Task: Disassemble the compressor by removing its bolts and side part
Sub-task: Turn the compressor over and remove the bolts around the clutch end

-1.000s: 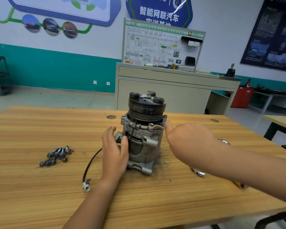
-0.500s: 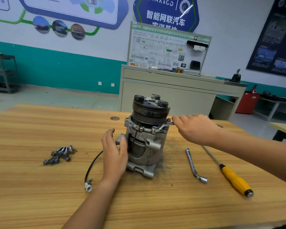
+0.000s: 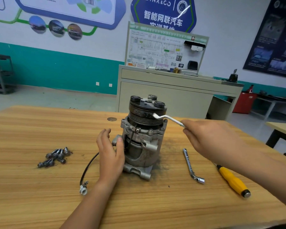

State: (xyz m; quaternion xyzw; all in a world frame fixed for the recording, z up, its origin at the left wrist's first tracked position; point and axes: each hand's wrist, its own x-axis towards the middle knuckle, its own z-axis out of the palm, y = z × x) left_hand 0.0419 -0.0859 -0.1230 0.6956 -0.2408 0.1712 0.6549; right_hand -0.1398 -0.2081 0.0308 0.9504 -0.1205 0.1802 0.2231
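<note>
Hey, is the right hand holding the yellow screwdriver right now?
No, the yellow screwdriver lies on the table while the right hand grips a bent silver wrench.

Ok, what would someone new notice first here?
The compressor stands upright mid-table, with the left hand against its left side. The right hand holds a wrench up by its top right. A pile of bolts lies to the left and a yellow screwdriver to the right.
</note>
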